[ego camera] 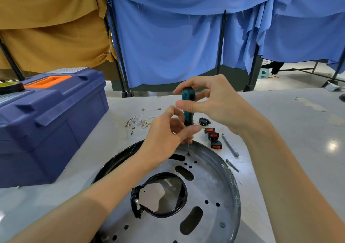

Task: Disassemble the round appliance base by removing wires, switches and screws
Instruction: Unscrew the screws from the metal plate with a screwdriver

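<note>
– Round appliance base (209, 185): where is it, and how would it handle?
– It lies flat on a pale grey table (289, 130), nearest the viewer. It is stamped metal, so likely stiff and fairly light, with edges that may be sharp; the outer rim looks the safest hold. The right hand (214, 101) pinches the handle top of a teal screwdriver (188, 96). The left hand (164, 136) pinches its shaft, with the tip on a screw (189, 154).
– And around it?
– Loose switches (212, 135) and wires (140, 121) lie beyond. A blue toolbox (56, 121) is on the left, with blue and tan curtains (168, 47) behind.
</note>
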A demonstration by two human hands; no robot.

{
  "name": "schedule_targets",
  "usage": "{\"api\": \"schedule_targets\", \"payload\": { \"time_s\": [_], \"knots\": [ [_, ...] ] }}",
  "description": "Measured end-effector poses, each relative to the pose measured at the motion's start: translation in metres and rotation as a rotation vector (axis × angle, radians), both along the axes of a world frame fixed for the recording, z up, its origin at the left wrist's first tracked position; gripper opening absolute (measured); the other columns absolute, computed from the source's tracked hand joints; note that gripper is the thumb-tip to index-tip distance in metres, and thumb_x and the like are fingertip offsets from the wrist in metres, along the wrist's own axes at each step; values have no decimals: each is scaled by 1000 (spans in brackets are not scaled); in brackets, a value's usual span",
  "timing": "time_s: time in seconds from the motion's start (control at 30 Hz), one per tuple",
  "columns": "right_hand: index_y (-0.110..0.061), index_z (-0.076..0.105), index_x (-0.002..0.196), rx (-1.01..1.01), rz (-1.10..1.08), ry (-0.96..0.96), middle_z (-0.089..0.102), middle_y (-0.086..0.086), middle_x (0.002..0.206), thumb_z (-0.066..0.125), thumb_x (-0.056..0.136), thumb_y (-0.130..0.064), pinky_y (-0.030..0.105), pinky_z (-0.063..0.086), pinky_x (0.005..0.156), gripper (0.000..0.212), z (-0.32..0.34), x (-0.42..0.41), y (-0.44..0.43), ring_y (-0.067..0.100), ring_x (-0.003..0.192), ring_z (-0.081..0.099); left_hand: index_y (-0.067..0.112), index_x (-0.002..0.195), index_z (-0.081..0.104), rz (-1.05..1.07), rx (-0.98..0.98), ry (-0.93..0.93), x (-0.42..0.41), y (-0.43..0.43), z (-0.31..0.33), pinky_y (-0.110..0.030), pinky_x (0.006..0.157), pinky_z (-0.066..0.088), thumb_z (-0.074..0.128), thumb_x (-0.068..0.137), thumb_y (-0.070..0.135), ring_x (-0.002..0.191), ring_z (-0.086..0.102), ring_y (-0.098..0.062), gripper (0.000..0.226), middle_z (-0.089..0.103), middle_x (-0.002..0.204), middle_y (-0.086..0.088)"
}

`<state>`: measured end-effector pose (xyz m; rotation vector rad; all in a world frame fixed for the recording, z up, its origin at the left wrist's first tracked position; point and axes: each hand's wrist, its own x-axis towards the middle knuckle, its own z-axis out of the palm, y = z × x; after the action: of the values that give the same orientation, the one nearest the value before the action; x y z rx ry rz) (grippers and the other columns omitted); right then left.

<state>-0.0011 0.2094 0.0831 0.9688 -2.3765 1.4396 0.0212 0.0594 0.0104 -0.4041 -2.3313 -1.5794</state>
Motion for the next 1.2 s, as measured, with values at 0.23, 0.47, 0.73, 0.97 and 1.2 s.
{"api": "schedule_targets", "payload": {
  "time_s": [0.23,0.47,0.73,0.97,1.2],
  "knots": [
    [-11,70,109,-76,36,-98,74,4,97,64,85,6,19,56,80,30,1,-5,3,11,85,73,8,98,58,-48,26,-29,0,2,0,-34,72,60,47,100,24,71,71,-25,19,72,75,-11],
    [-31,73,104,-5,-80,27,68,-3,93,79,79,-24,5,47,73,27,0,-4,0,7,80,62,12,104,57,-40,14,-27,3,2,2,-27,68,59,55,86,45,68,71,-20,38,73,74,-8],
    [-28,73,100,-3,31,-29,71,-7,97,73,84,-17,7,49,77,20,1,-2,2,2,89,64,13,97,53,-15,18,-26,0,1,0,-31,68,60,64,84,44,66,71,-19,35,74,73,-4],
    [-20,72,108,-46,2,-29,74,2,96,69,84,0,30,56,89,32,3,-4,3,15,91,71,20,108,55,-88,22,-20,2,2,1,-30,71,60,46,95,41,70,71,-22,27,74,77,-6],
    [-30,74,96,19,19,10,67,-10,90,77,80,-29,7,48,73,17,1,2,-3,4,84,62,16,102,52,-20,1,-24,2,2,1,-31,69,59,65,77,49,68,71,-18,44,74,76,-4]
  ]
}}
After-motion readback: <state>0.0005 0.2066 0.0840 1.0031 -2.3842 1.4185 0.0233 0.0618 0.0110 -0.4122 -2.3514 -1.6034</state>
